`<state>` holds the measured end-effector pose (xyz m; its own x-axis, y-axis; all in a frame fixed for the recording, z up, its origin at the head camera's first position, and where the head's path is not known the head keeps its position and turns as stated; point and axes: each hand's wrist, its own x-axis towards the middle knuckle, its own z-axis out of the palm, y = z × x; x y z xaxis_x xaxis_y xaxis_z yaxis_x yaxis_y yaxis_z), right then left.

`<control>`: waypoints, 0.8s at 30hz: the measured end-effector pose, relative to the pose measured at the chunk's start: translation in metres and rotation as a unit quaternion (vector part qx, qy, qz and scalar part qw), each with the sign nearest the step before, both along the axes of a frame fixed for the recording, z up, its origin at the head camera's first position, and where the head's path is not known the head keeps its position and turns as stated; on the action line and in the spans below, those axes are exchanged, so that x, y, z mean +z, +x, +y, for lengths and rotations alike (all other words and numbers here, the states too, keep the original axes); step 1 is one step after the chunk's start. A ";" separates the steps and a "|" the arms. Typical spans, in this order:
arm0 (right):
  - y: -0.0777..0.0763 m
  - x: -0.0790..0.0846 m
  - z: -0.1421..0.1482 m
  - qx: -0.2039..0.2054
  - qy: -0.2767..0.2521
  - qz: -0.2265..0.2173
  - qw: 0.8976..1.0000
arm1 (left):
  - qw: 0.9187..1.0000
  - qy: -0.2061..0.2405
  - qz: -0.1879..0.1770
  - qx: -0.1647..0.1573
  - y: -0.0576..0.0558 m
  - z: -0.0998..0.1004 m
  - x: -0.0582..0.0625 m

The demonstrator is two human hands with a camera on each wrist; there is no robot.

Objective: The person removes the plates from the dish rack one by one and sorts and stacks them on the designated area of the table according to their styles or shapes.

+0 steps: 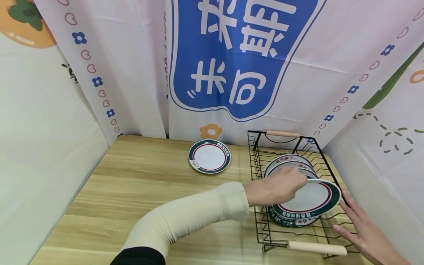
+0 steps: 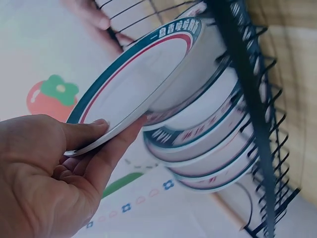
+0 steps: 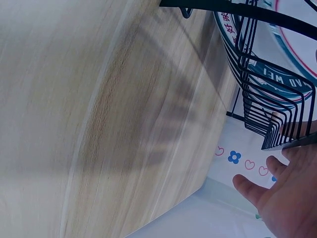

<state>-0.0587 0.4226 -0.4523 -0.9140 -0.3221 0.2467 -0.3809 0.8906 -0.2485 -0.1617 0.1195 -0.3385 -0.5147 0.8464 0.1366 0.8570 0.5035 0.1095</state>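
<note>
My left hand (image 1: 276, 186) pinches a white plate (image 1: 309, 198) with a green rim and a thin red ring, thumb on its face and fingers beneath. This plate tilts over the black wire dish rack (image 1: 327, 163). Behind and below it, several similar plates (image 2: 213, 144) stand in a leaning row inside the rack. The right hand (image 1: 364, 228) lies along the rack's right side, its fingers extended at the wire edge. From the right wrist view, that same hand (image 3: 290, 198) shows fingers spread beside the wires, with no object gripped.
Another green-rimmed plate (image 1: 209, 157) lies flat on the wooden table (image 1: 139, 184) near the back, left of the rack. The rack has pale wooden handles (image 1: 316, 248) at its front and back. Printed curtains (image 1: 139, 73) hang behind and at both sides.
</note>
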 end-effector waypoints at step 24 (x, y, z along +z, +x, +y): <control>0.001 -0.001 0.000 -0.009 -0.024 -0.025 0.999 | 0.976 0.154 -0.121 0.092 -0.035 -0.072 0.077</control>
